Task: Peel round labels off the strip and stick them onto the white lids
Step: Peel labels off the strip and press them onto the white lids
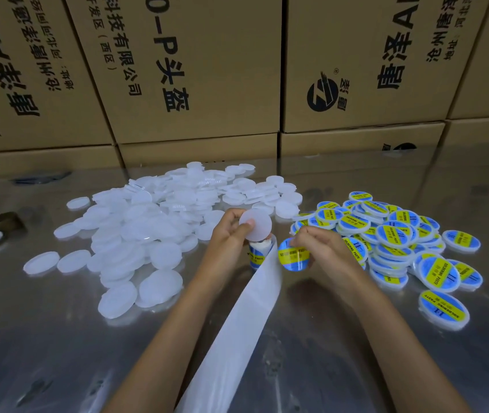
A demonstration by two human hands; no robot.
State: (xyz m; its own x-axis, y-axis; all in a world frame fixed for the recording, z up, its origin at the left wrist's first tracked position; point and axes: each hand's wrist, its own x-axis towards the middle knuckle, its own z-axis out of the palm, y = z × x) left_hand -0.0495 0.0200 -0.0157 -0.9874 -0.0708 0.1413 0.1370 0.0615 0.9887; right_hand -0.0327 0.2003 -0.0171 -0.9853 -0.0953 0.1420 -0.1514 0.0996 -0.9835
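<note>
Round label (pixel 293 254) pinched off strip (pixel 237 323) by right hand (pixel 323 248) fingers, left hand (pixel 231 234) gripping blank white lid (pixel 255 225) w/ roll at mid-counter; next: center & press.

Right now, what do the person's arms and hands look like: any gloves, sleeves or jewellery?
Both are bare. The left hand and right hand wear no gloves, and no rings, watch or bracelet show. Both forearms are uncovered down to the bottom edge of the picture; no sleeve is in view. Nails are short and unpainted.
</note>
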